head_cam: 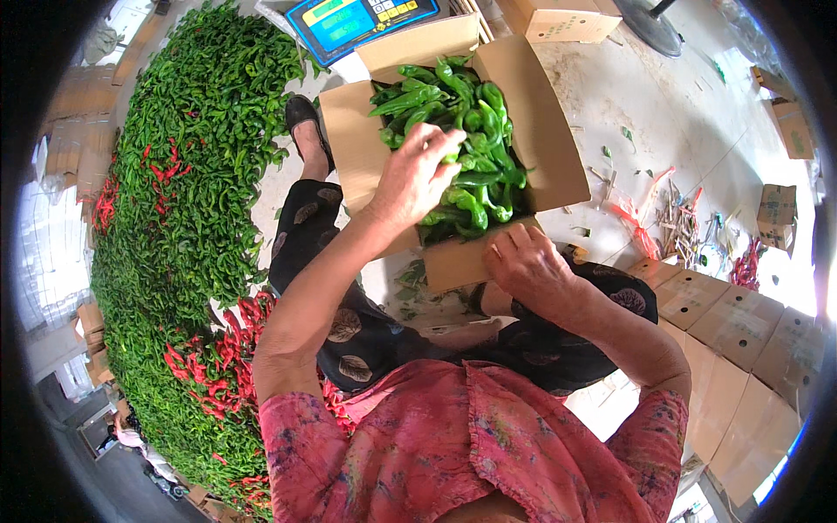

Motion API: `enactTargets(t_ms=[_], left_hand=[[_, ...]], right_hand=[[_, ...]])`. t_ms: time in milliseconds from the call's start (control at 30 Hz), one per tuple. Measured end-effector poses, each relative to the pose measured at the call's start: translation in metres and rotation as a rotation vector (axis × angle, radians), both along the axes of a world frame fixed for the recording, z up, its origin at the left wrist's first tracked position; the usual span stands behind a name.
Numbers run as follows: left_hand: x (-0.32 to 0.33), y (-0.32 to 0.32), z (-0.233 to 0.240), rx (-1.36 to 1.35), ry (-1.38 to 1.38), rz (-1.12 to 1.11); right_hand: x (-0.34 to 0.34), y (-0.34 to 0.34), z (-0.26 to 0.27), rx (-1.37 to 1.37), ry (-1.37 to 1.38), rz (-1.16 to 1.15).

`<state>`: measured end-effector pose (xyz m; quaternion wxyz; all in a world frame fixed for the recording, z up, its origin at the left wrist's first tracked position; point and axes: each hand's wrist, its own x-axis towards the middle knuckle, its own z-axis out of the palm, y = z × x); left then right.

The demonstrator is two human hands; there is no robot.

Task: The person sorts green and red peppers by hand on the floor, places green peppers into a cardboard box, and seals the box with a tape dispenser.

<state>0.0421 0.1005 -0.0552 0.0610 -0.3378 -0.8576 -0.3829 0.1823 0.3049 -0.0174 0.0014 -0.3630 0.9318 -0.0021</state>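
Note:
In the head view, an open cardboard box (539,131) filled with long green peppers (484,121) stands before me, its flaps folded outward. My left hand (415,173) reaches over the box's left side into the peppers. Part of a pale green pepper (450,157) shows between its thumb and fingers; the rest is covered. At the near side of the box, my right hand (526,258) has its fingers curled on the right part of the near flap (454,263). Its fingertips are partly hidden.
A digital scale display (353,23) stands behind the box. Along the left spreads a large heap of green peppers (189,261), with red peppers (219,366) among them. Closed cartons (713,340) are stacked at right. Red plastic strapping (637,219) and scraps lie on the floor.

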Motion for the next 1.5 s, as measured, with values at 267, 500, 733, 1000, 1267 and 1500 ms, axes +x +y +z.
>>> enactTargets(t_ms=[267,500,733,1000,1267,1500], left_hand=[[-0.030,-0.033,0.020,-0.042,-0.107,0.284],[-0.087,-0.002,-0.003,-0.271,-0.024,0.178],[-0.075,0.013,0.004,-0.144,-0.290,0.061],[-0.070,-0.034,0.026,0.331,-0.437,0.243],[-0.064,-0.081,0.031,0.620,-0.569,0.519],[-0.060,-0.092,0.024,0.649,-0.618,0.527]], right_hand=[[0.010,-0.020,-0.001,-0.268,-0.161,0.067],[0.010,-0.023,0.000,-0.291,-0.101,0.054],[0.011,-0.018,0.001,-0.283,-0.150,0.039],[0.003,-0.007,0.026,-0.597,-0.369,0.014],[-0.027,0.017,0.045,-0.543,-0.198,-0.164],[-0.037,0.012,0.055,-0.521,-0.187,-0.227]])
